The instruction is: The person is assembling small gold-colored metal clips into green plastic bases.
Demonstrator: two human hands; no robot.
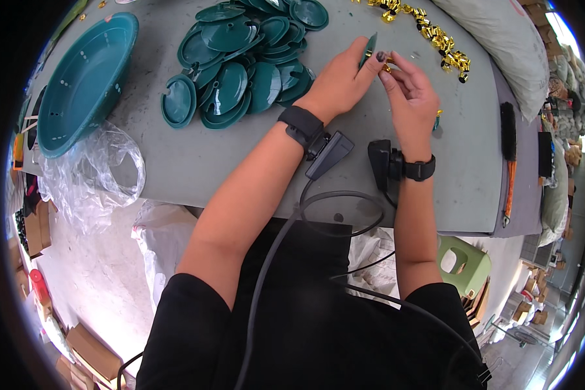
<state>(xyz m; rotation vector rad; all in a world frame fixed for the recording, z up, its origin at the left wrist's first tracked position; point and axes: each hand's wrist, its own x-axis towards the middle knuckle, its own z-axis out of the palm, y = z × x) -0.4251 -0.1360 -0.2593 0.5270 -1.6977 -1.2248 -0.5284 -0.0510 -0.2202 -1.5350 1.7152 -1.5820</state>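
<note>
My left hand [337,83] is closed on a thin dark green plastic disc [368,51], which shows nearly edge-on. Fingers of my right hand [412,97] pinch a small shiny gold piece [387,67] against the disc's side; the fingertips partly hide it. Left of my hands lies a heap of similar green discs [230,81], glossy and overlapping. Loose gold and black pieces [443,44] are strewn in a band beyond my right hand. A small gold and green thing [437,120] lies by my right wrist, mostly hidden.
A green oval basin [78,84] stands tilted at the table's left, above a clear plastic bag [101,172]. A stuffed white sack [500,42] and an orange-handled brush [509,146] lie at the right. Cables [261,305] loop from my wrists; a green stool [467,265] stands below.
</note>
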